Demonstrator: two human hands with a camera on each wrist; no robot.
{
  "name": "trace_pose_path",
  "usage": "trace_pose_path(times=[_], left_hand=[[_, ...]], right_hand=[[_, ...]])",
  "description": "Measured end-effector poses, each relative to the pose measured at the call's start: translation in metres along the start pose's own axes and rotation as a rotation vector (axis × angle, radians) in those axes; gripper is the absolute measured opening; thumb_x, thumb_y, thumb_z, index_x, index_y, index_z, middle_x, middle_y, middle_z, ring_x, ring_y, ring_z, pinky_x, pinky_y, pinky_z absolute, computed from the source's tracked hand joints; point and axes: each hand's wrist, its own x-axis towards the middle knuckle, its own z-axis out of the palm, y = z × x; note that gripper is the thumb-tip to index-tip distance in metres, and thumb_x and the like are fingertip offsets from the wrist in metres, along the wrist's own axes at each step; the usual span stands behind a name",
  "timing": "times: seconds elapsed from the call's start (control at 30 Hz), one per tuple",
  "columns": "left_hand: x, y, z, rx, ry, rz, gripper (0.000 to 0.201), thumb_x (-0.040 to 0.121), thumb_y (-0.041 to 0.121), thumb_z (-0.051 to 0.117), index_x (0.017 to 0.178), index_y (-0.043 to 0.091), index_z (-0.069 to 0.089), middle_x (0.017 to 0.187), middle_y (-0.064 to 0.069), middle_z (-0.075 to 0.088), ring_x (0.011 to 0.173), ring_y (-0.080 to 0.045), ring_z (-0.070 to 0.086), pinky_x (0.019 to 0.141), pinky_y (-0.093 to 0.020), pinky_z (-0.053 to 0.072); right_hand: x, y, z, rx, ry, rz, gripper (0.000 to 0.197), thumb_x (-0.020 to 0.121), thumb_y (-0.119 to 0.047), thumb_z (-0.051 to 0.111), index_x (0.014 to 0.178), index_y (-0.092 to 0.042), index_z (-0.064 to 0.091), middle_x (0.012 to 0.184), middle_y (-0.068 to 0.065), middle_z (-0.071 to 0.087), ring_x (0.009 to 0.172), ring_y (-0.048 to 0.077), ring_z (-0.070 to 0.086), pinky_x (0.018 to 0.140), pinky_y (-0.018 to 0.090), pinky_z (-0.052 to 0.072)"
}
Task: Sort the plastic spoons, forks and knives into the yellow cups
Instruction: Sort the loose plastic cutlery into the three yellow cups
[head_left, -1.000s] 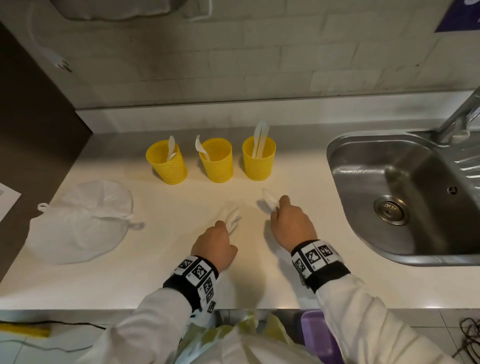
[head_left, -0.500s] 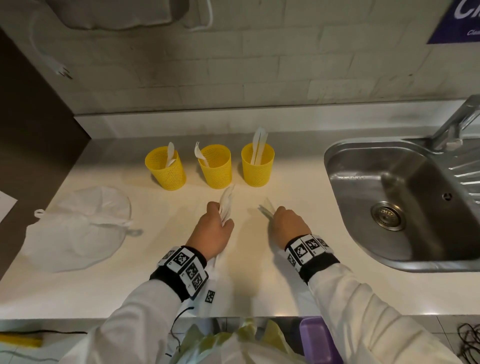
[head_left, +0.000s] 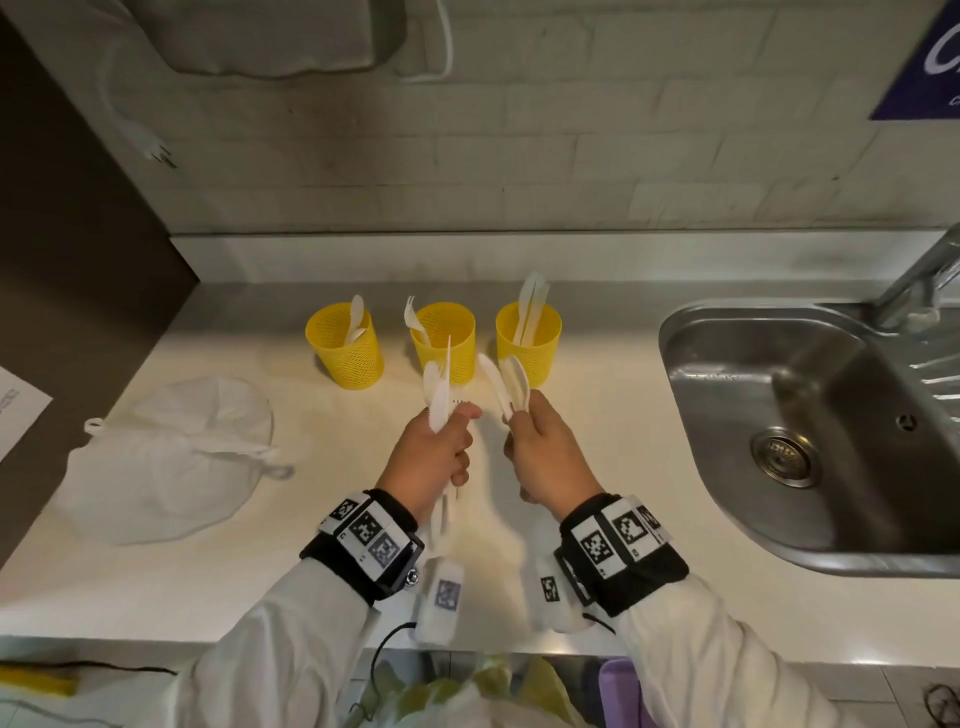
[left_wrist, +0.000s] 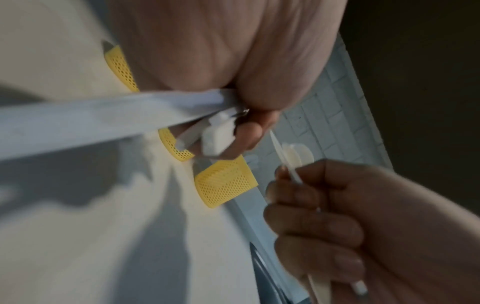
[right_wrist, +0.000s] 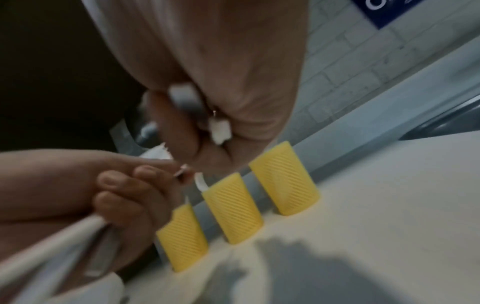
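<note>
Cutlery fills both clenched fists; only the head view shows spoons rightward.

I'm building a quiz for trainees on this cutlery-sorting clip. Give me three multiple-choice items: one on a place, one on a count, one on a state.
1. Where is the sink?
A. right of the cups
B. left of the cups
C. behind the cups

2. How many yellow cups stand on the counter?
A. two
B. three
C. five

3. What is the left hand doing?
A. lying flat
B. hanging idle
C. gripping white plastic cutlery

Answers: 1 A, the basin lies at the counter's right end. 2 B, a row of three. 3 C, fingers curl round the handles.
</note>
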Motion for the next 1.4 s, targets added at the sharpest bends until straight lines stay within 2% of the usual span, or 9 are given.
trace_pose_path(times=[0.23, 0.37, 0.47, 0.67, 0.83, 1.0, 1.13, 1.27, 1.4], left_hand=[[-0.001, 0.015, 0.012, -0.326, -0.208, -0.062, 0.079, 0.073, 0.081, 0.069, 0.122, 0.019, 0.067, 0.066, 0.001, 0.039, 0.051, -0.013, 0.032, 0.049, -0.025, 0.032], [-0.003, 0.019, 0.017, -0.286, -0.155, -0.024, 0.078, 0.074, 0.072, 0.076, 0.129, 0.017, 0.069, 0.120, -0.016, 0.072, 0.113, -0.029, 0.067, 0.105, -0.046, 0.049], [-0.001, 0.024, 0.016, -0.303, -0.092, -0.042, 0.051, 0.083, 0.057, 0.076, 0.118, 0.021, 0.075, 0.113, -0.008, 0.075, 0.113, -0.025, 0.068, 0.116, -0.052, 0.041], [0.000, 0.032, 0.015, -0.397, 0.055, -0.063, 0.038, 0.088, 0.045, 0.076, 0.104, 0.011, 0.074, 0.096, -0.012, 0.076, 0.091, -0.026, 0.076, 0.082, -0.039, 0.057], [-0.005, 0.046, 0.020, -0.401, 0.054, 0.005, 0.028, 0.096, 0.033, 0.069, 0.078, 0.013, 0.061, 0.064, -0.003, 0.062, 0.063, -0.020, 0.067, 0.059, -0.035, 0.058], [-0.004, 0.059, 0.021, -0.176, 0.123, 0.316, 0.034, 0.099, 0.041, 0.064, 0.081, 0.012, 0.060, 0.069, 0.000, 0.056, 0.062, -0.012, 0.054, 0.068, -0.031, 0.045], [-0.018, 0.072, 0.031, -0.025, -0.008, 0.462, 0.034, 0.092, 0.050, 0.067, 0.077, 0.021, 0.062, 0.071, -0.001, 0.057, 0.069, -0.014, 0.057, 0.073, -0.033, 0.049], [-0.032, 0.077, 0.045, -0.013, -0.080, 0.481, 0.006, 0.090, 0.025, 0.078, 0.089, 0.026, 0.072, 0.084, 0.002, 0.072, 0.086, -0.012, 0.070, 0.082, -0.031, 0.057], [-0.034, 0.076, 0.045, 0.082, -0.162, 0.597, 0.026, 0.083, 0.000, 0.080, 0.101, 0.013, 0.067, 0.092, 0.011, 0.071, 0.091, -0.008, 0.069, 0.087, -0.023, 0.053]], right_hand=[[-0.016, -0.043, 0.007, 0.121, -0.008, -0.141, 0.005, 0.103, -0.012, 0.037, 0.101, -0.012, 0.042, 0.081, 0.009, 0.059, 0.058, 0.016, 0.065, 0.049, 0.031, 0.051], [-0.011, -0.031, 0.014, -0.268, -0.006, -0.375, 0.029, 0.098, -0.006, 0.047, 0.125, -0.011, 0.053, 0.110, 0.007, 0.043, 0.083, 0.011, 0.049, 0.084, 0.032, 0.050], [-0.017, -0.027, 0.018, -0.356, 0.034, -0.496, 0.034, 0.097, -0.002, 0.051, 0.130, -0.005, 0.057, 0.104, 0.004, 0.039, 0.082, 0.018, 0.049, 0.079, 0.029, 0.048], [-0.018, -0.020, 0.011, -0.242, 0.053, -0.597, 0.049, 0.095, -0.005, 0.063, 0.143, -0.016, 0.057, 0.102, -0.004, 0.047, 0.082, -0.002, 0.048, 0.077, 0.004, 0.038], [-0.019, -0.011, 0.003, -0.165, 0.057, -0.680, 0.045, 0.091, -0.014, 0.074, 0.134, -0.020, 0.065, 0.127, -0.004, 0.058, 0.099, 0.005, 0.058, 0.085, 0.015, 0.046], [-0.012, -0.012, -0.003, 0.296, 0.155, -0.275, 0.020, 0.100, -0.027, 0.064, 0.119, -0.022, 0.062, 0.139, 0.002, 0.047, 0.106, 0.015, 0.066, 0.093, 0.036, 0.059], [-0.004, -0.018, -0.014, 0.780, -0.204, 0.264, 0.044, 0.109, -0.046, 0.039, 0.115, -0.010, 0.063, 0.107, 0.013, 0.067, 0.098, 0.031, 0.066, 0.097, 0.055, 0.053], [-0.008, -0.030, -0.015, 0.972, -0.370, 0.293, 0.049, 0.108, -0.046, 0.037, 0.128, -0.011, 0.064, 0.112, 0.015, 0.073, 0.100, 0.033, 0.072, 0.092, 0.051, 0.059], [-0.009, -0.044, -0.017, 1.082, -0.357, 0.166, 0.035, 0.101, -0.037, 0.048, 0.127, -0.025, 0.067, 0.129, 0.009, 0.069, 0.113, 0.025, 0.066, 0.086, 0.040, 0.059]])
